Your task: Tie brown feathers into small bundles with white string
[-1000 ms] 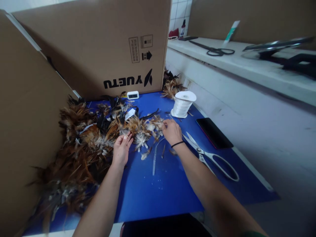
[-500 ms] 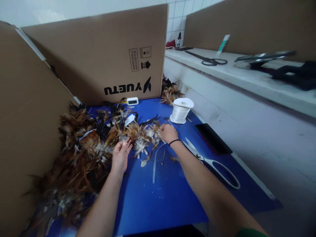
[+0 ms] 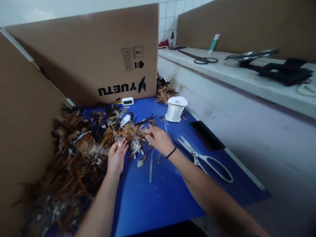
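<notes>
My left hand (image 3: 116,157) is at the right edge of the feather pile, thumb and fingertips drawn together; what is between them, if anything, is too small to make out. Beside it, a bunch of tan feathers (image 3: 133,131) with white fluffy ends lies on the blue table. My right hand (image 3: 160,141), with a black band at the wrist, has its fingers pinched at the right end of this bunch, on feathers partly hidden by the hand. A thin clear strip (image 3: 151,168) lies below the hands. Brown and black feathers (image 3: 74,168) are heaped on the left.
A white spool of ribbon (image 3: 176,110) stands behind my right hand. Silver scissors (image 3: 195,154) lie open to the right, near a black phone (image 3: 207,135). A small white digital timer (image 3: 127,101) sits before the cardboard wall (image 3: 98,56). Black scissors (image 3: 202,60) rest on the ledge.
My right hand has moved a little left and nearer to me, towards my left hand. My left hand keeps nearly the same pose. The whole view has shifted slightly.
</notes>
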The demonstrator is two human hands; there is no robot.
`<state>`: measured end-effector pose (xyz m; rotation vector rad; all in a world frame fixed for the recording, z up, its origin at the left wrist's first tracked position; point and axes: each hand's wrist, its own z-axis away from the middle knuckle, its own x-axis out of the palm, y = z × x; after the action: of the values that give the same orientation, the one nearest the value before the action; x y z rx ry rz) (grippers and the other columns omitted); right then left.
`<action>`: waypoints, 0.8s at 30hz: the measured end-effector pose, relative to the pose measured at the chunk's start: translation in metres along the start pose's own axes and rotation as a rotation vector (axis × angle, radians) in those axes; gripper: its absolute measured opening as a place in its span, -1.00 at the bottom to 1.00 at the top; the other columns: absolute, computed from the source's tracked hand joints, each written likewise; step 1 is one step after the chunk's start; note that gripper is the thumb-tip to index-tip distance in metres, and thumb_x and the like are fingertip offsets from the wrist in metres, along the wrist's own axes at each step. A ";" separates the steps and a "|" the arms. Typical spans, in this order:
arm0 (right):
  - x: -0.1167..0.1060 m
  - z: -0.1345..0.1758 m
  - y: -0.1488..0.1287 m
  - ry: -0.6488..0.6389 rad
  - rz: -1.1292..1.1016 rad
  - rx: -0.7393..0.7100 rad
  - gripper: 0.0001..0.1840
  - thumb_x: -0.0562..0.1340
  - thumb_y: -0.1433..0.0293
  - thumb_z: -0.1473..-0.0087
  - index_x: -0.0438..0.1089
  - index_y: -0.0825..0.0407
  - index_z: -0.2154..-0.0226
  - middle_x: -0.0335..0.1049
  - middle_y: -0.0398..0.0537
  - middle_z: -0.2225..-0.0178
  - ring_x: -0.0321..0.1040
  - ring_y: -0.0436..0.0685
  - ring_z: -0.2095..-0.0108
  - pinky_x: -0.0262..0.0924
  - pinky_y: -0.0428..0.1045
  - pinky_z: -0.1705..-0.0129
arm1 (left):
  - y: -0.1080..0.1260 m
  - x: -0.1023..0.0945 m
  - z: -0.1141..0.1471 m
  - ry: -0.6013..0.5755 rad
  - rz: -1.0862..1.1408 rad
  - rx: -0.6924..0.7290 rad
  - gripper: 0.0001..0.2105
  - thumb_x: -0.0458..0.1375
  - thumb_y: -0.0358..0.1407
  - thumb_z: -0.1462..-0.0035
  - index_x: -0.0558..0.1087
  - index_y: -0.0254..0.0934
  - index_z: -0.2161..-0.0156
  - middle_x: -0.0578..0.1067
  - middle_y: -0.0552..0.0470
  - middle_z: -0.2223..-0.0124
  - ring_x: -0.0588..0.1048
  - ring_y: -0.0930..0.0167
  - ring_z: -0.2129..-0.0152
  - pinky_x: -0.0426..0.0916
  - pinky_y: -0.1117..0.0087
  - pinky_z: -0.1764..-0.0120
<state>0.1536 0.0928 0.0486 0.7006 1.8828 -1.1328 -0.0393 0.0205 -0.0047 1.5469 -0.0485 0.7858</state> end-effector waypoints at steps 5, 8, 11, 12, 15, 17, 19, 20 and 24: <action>0.010 0.044 -0.022 -0.080 0.084 -0.171 -0.87 0.10 0.39 -0.15 0.36 0.03 0.31 0.38 -0.01 0.27 0.33 0.09 0.28 0.14 -0.06 0.30 | 0.001 0.000 0.000 -0.011 -0.010 0.006 -0.75 0.31 -0.22 0.09 0.34 -0.30 0.41 0.51 -0.14 0.08 0.45 0.26 0.06 0.20 0.08 -0.08; 0.014 0.064 -0.027 -0.100 0.140 -0.241 -0.80 0.03 0.42 -0.20 0.34 0.06 0.36 0.37 -0.02 0.31 0.32 0.07 0.32 0.12 -0.05 0.32 | 0.002 0.002 0.001 -0.016 -0.010 0.017 -0.74 0.31 -0.22 0.09 0.33 -0.30 0.41 0.52 -0.13 0.09 0.45 0.25 0.06 0.19 0.05 -0.08; 0.017 0.072 -0.028 -0.135 0.126 -0.276 -0.78 0.01 0.43 -0.21 0.32 0.06 0.39 0.36 -0.06 0.36 0.31 0.05 0.37 0.11 -0.06 0.35 | 0.005 0.003 0.002 -0.022 -0.004 0.029 -0.74 0.31 -0.24 0.10 0.32 -0.31 0.42 0.53 -0.11 0.12 0.46 0.24 0.08 0.18 0.04 -0.08; 0.019 0.073 -0.028 -0.140 0.111 -0.269 -0.78 0.01 0.43 -0.21 0.32 0.05 0.39 0.36 -0.07 0.36 0.31 0.03 0.39 0.11 -0.06 0.36 | 0.007 0.004 0.002 -0.023 -0.001 0.033 -0.74 0.32 -0.25 0.10 0.32 -0.31 0.43 0.54 -0.10 0.14 0.47 0.24 0.08 0.19 0.04 -0.08; 0.021 0.075 -0.027 -0.142 0.068 -0.238 -0.80 0.02 0.42 -0.21 0.33 0.04 0.36 0.36 -0.09 0.35 0.31 0.02 0.39 0.12 -0.07 0.36 | 0.009 0.005 0.003 -0.025 0.011 0.044 -0.74 0.32 -0.26 0.11 0.32 -0.31 0.43 0.54 -0.07 0.18 0.48 0.24 0.10 0.20 0.05 -0.08; 0.021 0.077 -0.027 -0.142 0.043 -0.223 -0.80 0.03 0.42 -0.21 0.34 0.04 0.32 0.37 -0.08 0.33 0.33 0.02 0.36 0.13 -0.08 0.34 | 0.009 0.005 0.003 -0.030 0.018 0.045 -0.75 0.32 -0.27 0.11 0.32 -0.31 0.43 0.54 -0.05 0.19 0.48 0.24 0.11 0.21 0.05 -0.07; 0.017 0.077 -0.026 -0.138 0.012 -0.208 -0.80 0.03 0.42 -0.21 0.36 0.04 0.30 0.38 -0.07 0.32 0.34 0.02 0.34 0.14 -0.09 0.32 | 0.009 0.004 0.003 -0.044 0.020 0.042 -0.76 0.31 -0.27 0.10 0.32 -0.31 0.43 0.54 -0.04 0.19 0.48 0.24 0.11 0.22 0.06 -0.07; 0.014 0.076 -0.026 -0.135 -0.007 -0.204 -0.80 0.04 0.42 -0.20 0.36 0.03 0.29 0.38 -0.07 0.32 0.34 0.02 0.32 0.14 -0.09 0.30 | 0.008 0.004 0.003 -0.050 0.020 0.041 -0.77 0.31 -0.27 0.09 0.33 -0.31 0.42 0.53 -0.04 0.19 0.48 0.24 0.11 0.22 0.07 -0.06; -0.011 0.057 -0.013 -0.087 -0.046 -0.164 -0.80 0.05 0.46 -0.18 0.39 0.03 0.29 0.40 -0.06 0.31 0.34 0.02 0.30 0.15 -0.10 0.25 | 0.009 0.004 0.003 -0.049 0.019 0.033 -0.77 0.30 -0.28 0.08 0.33 -0.31 0.42 0.53 -0.02 0.20 0.49 0.25 0.12 0.26 0.10 -0.04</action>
<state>0.1702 0.0354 0.0486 0.5106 1.9006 -1.0080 -0.0389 0.0179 0.0054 1.5987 -0.0869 0.7665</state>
